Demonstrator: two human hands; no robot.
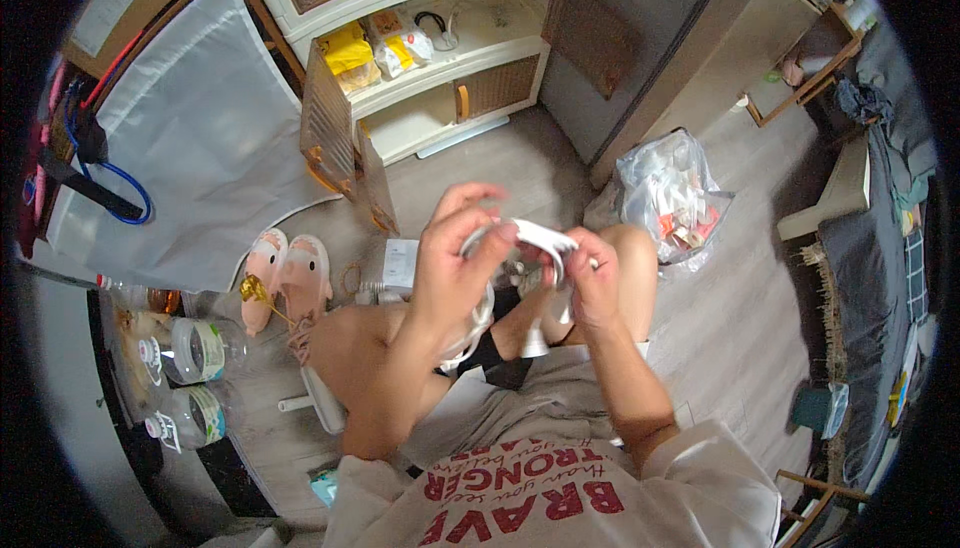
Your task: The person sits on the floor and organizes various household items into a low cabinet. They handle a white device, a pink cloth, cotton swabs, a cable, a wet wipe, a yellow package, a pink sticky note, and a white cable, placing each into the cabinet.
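A bundle of white cable (pixel 536 234) stretches between my two hands above my lap, partly blurred. My left hand (pixel 457 255) holds the looped end of it between thumb and fingers. At the other end my right hand (pixel 596 274) pinches the cable, with the fingers closed around it. A white conical cable end (pixel 535 341) hangs below, near my right wrist. More white cable loops (pixel 476 334) dangle under my left hand, partly hidden by the forearm.
A white cabinet (pixel 450 120) with doors ajar stands ahead, holding yellow packages (pixel 349 52). Pink slippers (pixel 304 274) and large plastic bottles (pixel 199 349) are at the left. A filled clear plastic bag (pixel 667 188) sits on the floor at the right. A white paper (pixel 401 263) lies beyond my left hand.
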